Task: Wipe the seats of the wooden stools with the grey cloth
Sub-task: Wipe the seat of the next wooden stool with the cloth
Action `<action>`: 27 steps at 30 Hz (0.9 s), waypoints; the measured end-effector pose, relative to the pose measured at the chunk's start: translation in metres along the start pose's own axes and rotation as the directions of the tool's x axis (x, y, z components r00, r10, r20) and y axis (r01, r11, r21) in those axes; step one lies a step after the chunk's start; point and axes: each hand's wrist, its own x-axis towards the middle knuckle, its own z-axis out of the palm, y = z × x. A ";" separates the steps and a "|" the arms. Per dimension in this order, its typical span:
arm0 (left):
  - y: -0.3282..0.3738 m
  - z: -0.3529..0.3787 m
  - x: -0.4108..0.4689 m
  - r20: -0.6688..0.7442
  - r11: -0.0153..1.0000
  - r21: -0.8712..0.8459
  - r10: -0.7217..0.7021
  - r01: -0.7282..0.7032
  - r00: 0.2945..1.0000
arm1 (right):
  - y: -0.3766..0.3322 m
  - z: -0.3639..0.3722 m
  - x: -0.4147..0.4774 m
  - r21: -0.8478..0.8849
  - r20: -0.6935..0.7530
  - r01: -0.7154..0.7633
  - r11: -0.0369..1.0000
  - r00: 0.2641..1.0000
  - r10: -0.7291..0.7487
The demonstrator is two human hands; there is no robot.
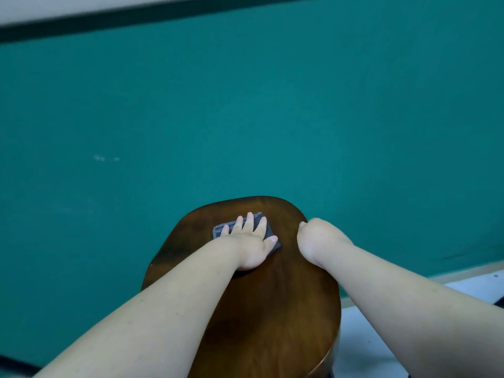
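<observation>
A dark brown wooden stool seat (272,309) fills the lower middle of the head view. A folded grey cloth (221,230) lies on its far part. My left hand (251,241) lies flat on the cloth with fingers spread, pressing it onto the wood. My right hand (313,238) is curled over the seat's right edge, gripping the rim; its fingers are hidden below the edge. The stool's legs are out of sight.
Teal-green floor (245,118) surrounds the stool. A dark band (163,15) and a pale surface run along the top. At the lower right lies a wooden strip (463,274) and a white surface (368,336).
</observation>
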 end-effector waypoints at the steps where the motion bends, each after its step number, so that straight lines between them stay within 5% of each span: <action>1: 0.002 0.001 -0.007 0.006 1.000 -0.002 0.002 -0.002 1.000 | -0.001 -0.001 -0.002 0.012 -0.009 0.004 1.000 1.000 -0.003; 22: 0.052 0.028 -0.174 0.111 0.994 -0.058 0.102 -0.096 0.989 | 0.000 -0.007 -0.015 0.130 -0.047 -0.028 0.991 0.998 0.034; 27: 0.067 0.048 -0.187 0.022 0.997 0.028 0.067 -0.068 0.997 | -0.001 -0.010 -0.021 0.171 -0.045 -0.032 0.985 0.998 0.040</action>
